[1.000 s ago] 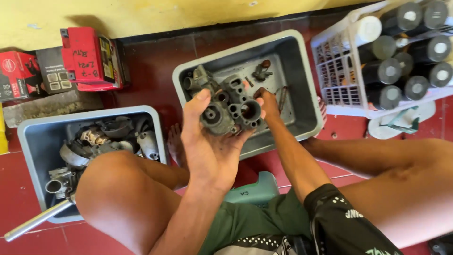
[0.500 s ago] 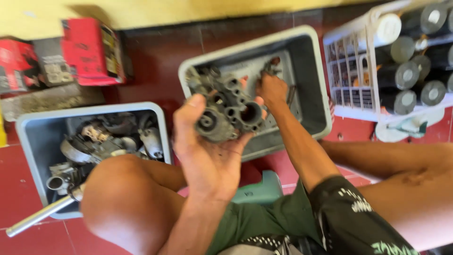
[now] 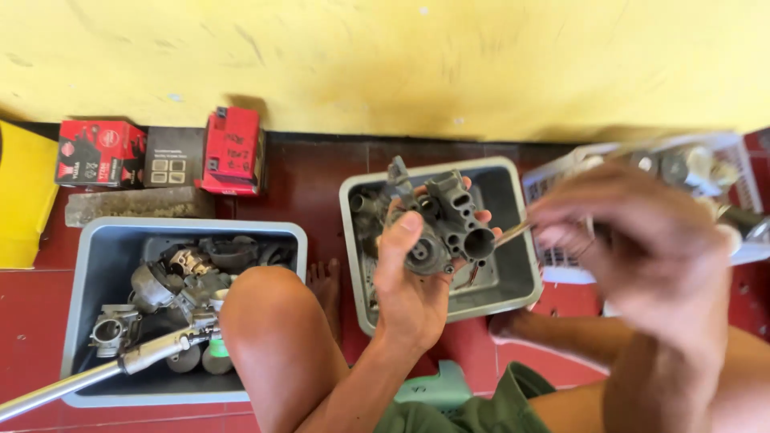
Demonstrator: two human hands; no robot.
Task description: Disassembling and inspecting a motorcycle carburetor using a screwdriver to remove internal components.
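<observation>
My left hand (image 3: 409, 281) grips a grey metal carburetor body (image 3: 445, 220) from below and holds it up over the middle grey bin (image 3: 513, 293), its round ports facing me. Raised close to the camera at the right, my right hand (image 3: 642, 256) is blurred. Its fingers pinch a thin metal tool (image 3: 513, 234), and the tool's tip points at the right side of the carburetor body, close to its large port. I cannot tell whether the tip touches it.
A second grey bin (image 3: 96, 240) at the left holds several carburetor parts, and a long metal handle (image 3: 80, 377) lies across it. A white basket (image 3: 561, 172) stands at the right. Red boxes (image 3: 233, 152) sit along the yellow wall. My bare knee (image 3: 265, 321) rises between the bins.
My right hand has left the middle bin and risen to the right, now pinching a thin tool. The view has tilted up toward the wall. My left hand still holds the carburetor body.
</observation>
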